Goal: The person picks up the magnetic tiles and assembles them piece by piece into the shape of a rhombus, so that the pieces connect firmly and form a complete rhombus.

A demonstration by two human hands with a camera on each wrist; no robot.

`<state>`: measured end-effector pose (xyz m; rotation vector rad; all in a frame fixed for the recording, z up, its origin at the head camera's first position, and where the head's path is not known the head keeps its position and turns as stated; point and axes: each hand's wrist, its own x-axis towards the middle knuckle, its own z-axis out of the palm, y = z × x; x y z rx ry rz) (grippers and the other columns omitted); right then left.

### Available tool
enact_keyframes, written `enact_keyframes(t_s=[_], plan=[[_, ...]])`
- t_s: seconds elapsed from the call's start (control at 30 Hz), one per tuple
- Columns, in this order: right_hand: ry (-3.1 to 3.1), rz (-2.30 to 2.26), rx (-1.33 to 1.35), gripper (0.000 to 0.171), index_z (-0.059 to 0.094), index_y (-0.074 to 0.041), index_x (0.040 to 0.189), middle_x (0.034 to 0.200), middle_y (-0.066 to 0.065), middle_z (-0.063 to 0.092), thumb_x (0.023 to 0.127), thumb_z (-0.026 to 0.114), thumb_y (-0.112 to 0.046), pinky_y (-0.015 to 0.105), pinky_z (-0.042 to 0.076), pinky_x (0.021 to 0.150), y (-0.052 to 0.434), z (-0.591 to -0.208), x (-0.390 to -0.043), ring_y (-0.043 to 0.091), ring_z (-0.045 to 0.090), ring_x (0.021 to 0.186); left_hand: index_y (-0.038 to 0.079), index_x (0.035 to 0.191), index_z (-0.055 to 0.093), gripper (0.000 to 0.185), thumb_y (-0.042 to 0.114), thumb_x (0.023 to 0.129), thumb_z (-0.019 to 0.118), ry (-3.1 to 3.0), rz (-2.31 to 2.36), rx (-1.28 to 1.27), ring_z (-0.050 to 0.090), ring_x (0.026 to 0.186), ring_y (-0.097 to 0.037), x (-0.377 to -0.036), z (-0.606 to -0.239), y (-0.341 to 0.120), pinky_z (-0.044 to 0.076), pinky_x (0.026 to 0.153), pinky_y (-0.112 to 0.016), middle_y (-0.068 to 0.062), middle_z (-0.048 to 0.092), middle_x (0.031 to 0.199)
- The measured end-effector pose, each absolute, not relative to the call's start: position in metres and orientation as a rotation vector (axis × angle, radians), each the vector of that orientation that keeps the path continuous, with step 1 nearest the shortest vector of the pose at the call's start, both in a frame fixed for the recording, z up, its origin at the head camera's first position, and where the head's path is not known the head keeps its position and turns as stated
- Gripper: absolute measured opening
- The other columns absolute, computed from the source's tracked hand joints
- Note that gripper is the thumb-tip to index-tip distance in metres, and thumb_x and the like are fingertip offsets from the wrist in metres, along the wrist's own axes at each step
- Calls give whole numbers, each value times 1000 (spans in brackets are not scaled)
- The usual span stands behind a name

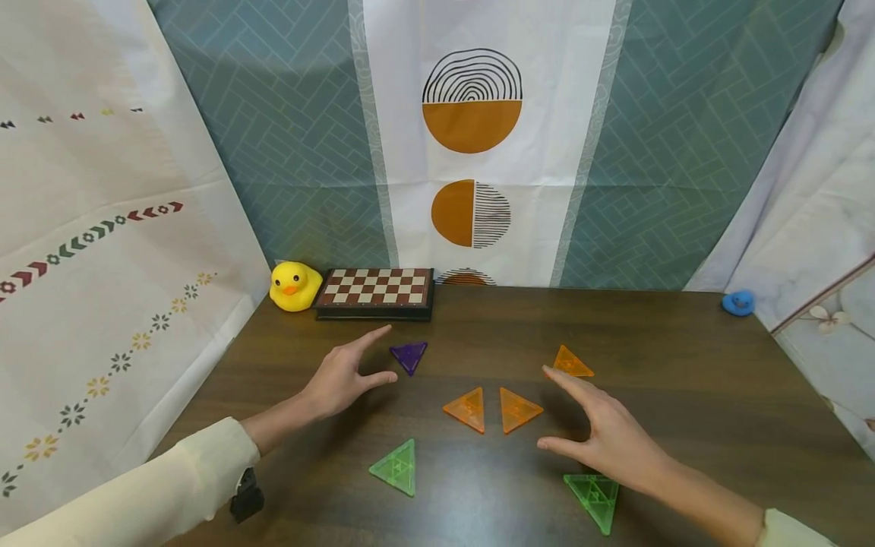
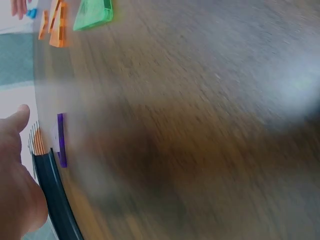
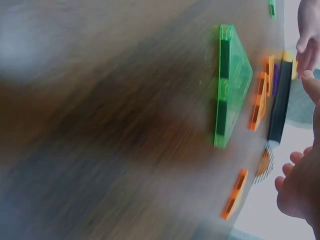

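Observation:
My left hand point(image 1: 342, 377) hovers above the table, fingers straight and thumb spread, holding nothing. Just right of its fingertips lies a purple triangular tile point(image 1: 409, 357). On the other side, my right hand point(image 1: 608, 429) is held out with fingers extended and thumb apart, likewise without anything in it. Past its fingertips lies one orange triangular tile point(image 1: 571, 362), partly covered by them. Two more orange tiles, a left one point(image 1: 469, 410) and a right one point(image 1: 519, 410), lie between the hands. A green tile point(image 1: 398, 467) is at front left, and another green tile point(image 1: 597, 500) sits below the right hand.
At the back left of the dark wooden table point(image 1: 492, 327) stand a yellow rubber duck point(image 1: 295, 286) and a checkered game board box point(image 1: 374, 293). A small blue duck point(image 1: 738, 303) sits in the far right corner. Patterned cloths hang around the back and sides.

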<state>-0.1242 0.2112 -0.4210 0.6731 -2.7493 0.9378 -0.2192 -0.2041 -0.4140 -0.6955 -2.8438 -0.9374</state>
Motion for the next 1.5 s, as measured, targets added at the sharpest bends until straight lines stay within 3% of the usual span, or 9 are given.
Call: enact_keyframes(t_s=[0.17,0.4,0.67,1.13,1.5], plan=[[-2748,980,701,93,35,-31,154,153,8,42,76,78,-58,62,44,98,195,-423,-130,37,46,134,21,151,43,77,40,85,78,-2846,-1033,-646,52,130,-28,-223,-419,-196,40,106,-54,-4,50,149],[-2761,1067,720,90,38,-32,152,153,11,42,75,82,-50,59,44,99,175,-431,-136,35,48,134,20,150,44,76,38,85,79,-2877,-1097,-540,42,139,-27,-228,-428,-190,34,111,-54,-4,49,149],[-2793,1127,731,88,43,-23,150,153,13,42,74,87,-38,56,44,102,159,-435,-141,33,45,136,12,148,44,75,30,85,80,-2872,-1144,-518,43,138,-27,-230,-436,-187,33,112,-53,-6,51,147],[-2798,1166,771,82,49,-11,145,149,18,46,75,87,-32,47,49,98,145,-443,-149,33,51,131,14,148,46,73,33,86,79,-2922,-1049,-469,46,136,-28,-231,-444,-175,31,112,-54,-5,52,146],[-2827,1142,774,79,50,-9,143,141,9,56,77,86,-30,46,51,95,139,-449,-158,28,57,123,14,146,47,71,32,85,79,-2921,-1034,-449,46,135,-28,-232,-446,-171,32,112,-54,-5,54,144]])
